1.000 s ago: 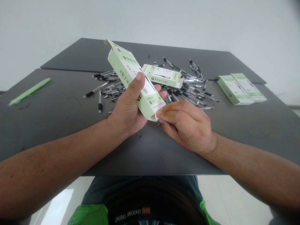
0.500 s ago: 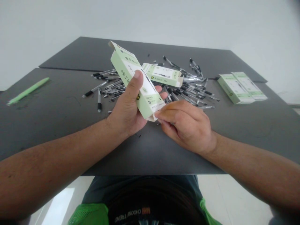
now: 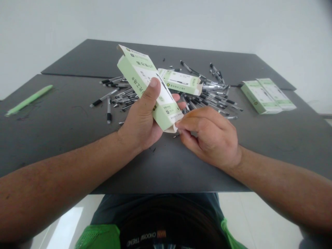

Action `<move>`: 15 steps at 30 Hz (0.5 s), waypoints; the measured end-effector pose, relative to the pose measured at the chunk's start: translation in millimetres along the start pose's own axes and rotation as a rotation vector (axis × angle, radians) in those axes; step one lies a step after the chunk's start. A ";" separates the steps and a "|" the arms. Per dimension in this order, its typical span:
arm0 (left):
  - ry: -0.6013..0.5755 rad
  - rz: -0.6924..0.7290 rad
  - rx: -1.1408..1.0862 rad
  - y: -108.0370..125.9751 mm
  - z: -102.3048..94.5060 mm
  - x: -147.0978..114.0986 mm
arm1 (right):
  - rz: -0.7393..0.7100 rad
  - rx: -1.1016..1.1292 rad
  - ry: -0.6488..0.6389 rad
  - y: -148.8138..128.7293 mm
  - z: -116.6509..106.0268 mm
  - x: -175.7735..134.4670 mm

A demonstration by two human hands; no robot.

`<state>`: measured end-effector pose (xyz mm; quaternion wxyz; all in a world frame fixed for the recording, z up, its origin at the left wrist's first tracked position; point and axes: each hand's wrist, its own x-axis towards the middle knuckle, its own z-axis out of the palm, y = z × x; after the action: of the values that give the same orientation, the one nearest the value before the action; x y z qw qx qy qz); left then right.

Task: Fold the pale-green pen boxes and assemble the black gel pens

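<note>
A slim green and white cardboard pen box point(image 3: 155, 83) is held at a slant above the table, its far end flap standing open. My left hand point(image 3: 142, 119) wraps round the box from beneath, thumb on the printed front. At the near end, my right hand point(image 3: 210, 136) is closed with thumb and fingertips pinching the small end flap point(image 3: 171, 129). Behind the held box lies a heap of black and clear pens point(image 3: 210, 98). On that heap rests a second pen box point(image 3: 181, 82) with an open end at its right.
Two more pen boxes point(image 3: 267, 96) lie side by side at the right of the dark table point(image 3: 77, 135). A light green pen-shaped item point(image 3: 29, 100) is at the far left. Loose pens point(image 3: 109, 110) spread left of the heap. The table's front edge is just before my lap.
The held box has turned slightly, and its far end has shifted a little left. My right hand has moved slightly right, and the near end flap sticks out more.
</note>
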<state>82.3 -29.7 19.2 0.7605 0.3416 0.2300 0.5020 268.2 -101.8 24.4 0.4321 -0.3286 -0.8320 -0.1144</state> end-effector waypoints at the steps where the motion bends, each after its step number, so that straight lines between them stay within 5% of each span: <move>1: 0.005 0.002 0.002 -0.1 1.0 0.3 | 0.002 0.002 0.000 0.8 -0.1 0.1; 15: 0.003 -0.029 0.028 1.5 5.6 -1.5 | -0.029 0.078 0.015 3.9 0.4 0.2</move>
<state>84.6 -32.3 24.1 0.7626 0.3479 0.2432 0.4882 270.3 -98.5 23.9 0.4493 -0.2983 -0.8372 -0.0905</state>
